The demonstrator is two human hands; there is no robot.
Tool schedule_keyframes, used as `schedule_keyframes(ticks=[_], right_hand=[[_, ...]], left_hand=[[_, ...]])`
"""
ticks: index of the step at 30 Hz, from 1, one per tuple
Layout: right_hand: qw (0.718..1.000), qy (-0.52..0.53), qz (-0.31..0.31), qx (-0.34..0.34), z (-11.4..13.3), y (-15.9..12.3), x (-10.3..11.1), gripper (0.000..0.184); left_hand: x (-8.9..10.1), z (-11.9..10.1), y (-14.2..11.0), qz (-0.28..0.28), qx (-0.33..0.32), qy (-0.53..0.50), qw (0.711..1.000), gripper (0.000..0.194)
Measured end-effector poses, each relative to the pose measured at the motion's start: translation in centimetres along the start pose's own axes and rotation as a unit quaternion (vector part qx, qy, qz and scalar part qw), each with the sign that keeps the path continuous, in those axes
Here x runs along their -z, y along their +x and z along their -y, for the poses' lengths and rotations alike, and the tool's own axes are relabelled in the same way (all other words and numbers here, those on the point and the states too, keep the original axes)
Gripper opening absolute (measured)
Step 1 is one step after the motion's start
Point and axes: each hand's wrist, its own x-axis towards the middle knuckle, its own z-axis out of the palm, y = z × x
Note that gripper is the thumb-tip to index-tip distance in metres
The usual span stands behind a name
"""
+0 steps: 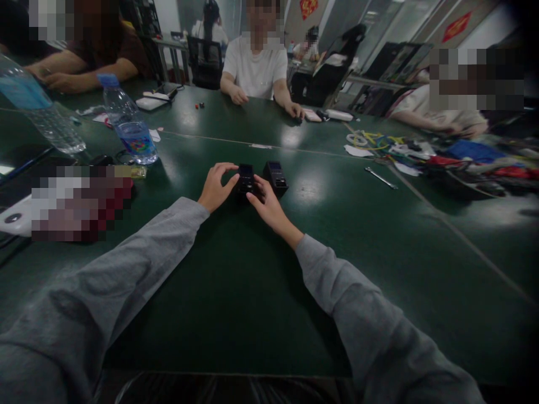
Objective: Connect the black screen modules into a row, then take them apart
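Note:
Two small black box-shaped devices stand side by side on the dark green table, each with a small screen on its top face. The left black device is between my two hands. My left hand touches its left side with thumb and forefinger, the fingers curved. On the other side, my right hand has its thumb at the front lower edge and its fingers along the right side, in the gap between the devices. The right black device stands just beyond my right fingers; I cannot tell whether they touch it.
Two plastic bottles, a larger one and a smaller one, stand at left near a white phone. A wrench lies at right, before a heap of cables. Other people sit around the table.

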Motion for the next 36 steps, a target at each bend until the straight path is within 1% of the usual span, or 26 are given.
schedule_keyframes(ticks=[2,4,9,12,16,19,22,28,33,36], right_hand=[[1.0,-0.005,-0.003,0.006,0.0,0.0,0.1,0.07],[1.0,-0.01,-0.002,0.011,-0.2,0.1,0.2,0.066],[1.0,-0.014,0.01,0.023,-0.7,0.2,0.4,0.062],[1.0,-0.019,0.013,0.017,-0.7,0.2,0.4,0.063],[0.998,-0.048,0.014,0.035,-0.2,0.0,0.3,0.06],[0.997,-0.07,0.01,0.044,0.2,-0.2,0.3,0.059],[0.995,-0.087,0.012,0.049,0.3,-0.2,0.3,0.06],[0.985,-0.159,0.01,0.07,0.2,-0.2,0.2,0.061],[0.973,-0.214,0.007,0.082,0.1,-0.4,-0.1,0.055],[0.966,-0.236,-0.013,0.1,0.3,-0.6,-0.2,0.048]], left_hand=[[0.1,-0.6,0.0,0.025,-0.043,-0.006,0.999,0.026],[0.2,-1.1,-0.1,0.054,-0.068,-0.014,0.996,0.024],[0.2,-1.5,-0.1,0.094,-0.065,-0.012,0.993,0.022],[0.1,-1.1,0.1,0.107,-0.063,0.002,0.992,0.023],[0.1,-0.4,0.2,0.126,-0.07,0.009,0.989,0.027],[0.0,-0.1,0.3,0.131,-0.075,0.013,0.988,0.028],[-0.2,0.3,0.4,0.124,-0.086,0.016,0.988,0.027],[-0.4,0.9,0.6,0.112,-0.105,0.026,0.988,0.025],[-0.2,0.1,0.4,0.11,-0.099,0.053,0.988,0.026],[0.1,-0.6,0.2,0.119,-0.093,0.062,0.986,0.028]])
